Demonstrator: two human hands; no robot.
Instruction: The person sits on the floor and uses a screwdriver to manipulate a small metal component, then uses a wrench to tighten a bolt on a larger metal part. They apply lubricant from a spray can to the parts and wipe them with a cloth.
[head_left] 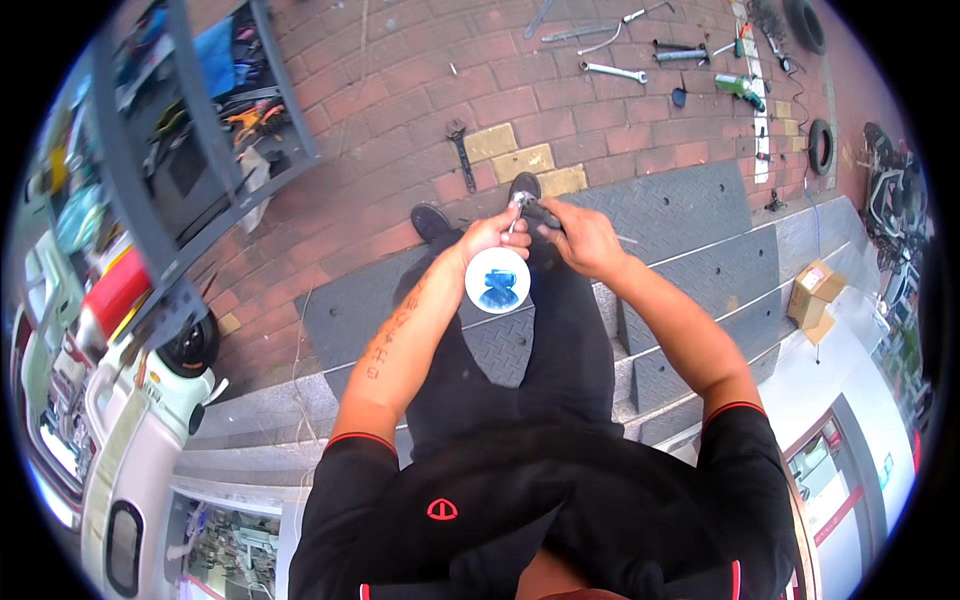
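Note:
My left hand [488, 238] is closed round a small silvery metal piece [521, 199], whose kind is too small to make out. Against it, my right hand [582, 238] grips a dark-handled tool [541, 216]; its fingers hide most of that tool. The two hands meet in front of my knees, above my shoes. At my left wrist appears a white round disc [497, 304] with a blue shape on it, covering part of the wrist. Beyond my hands an adjustable wrench [461, 156] lies on the brick paving.
Dark ramp plates [690, 205] lie on the steps around my legs. Farther right are a combination wrench [613, 72], a green tool [740, 88] and small tyres [820, 147]. A grey tool rack [190, 100] and a pale scooter [150, 400] stand left. A cardboard box [815, 292] sits right.

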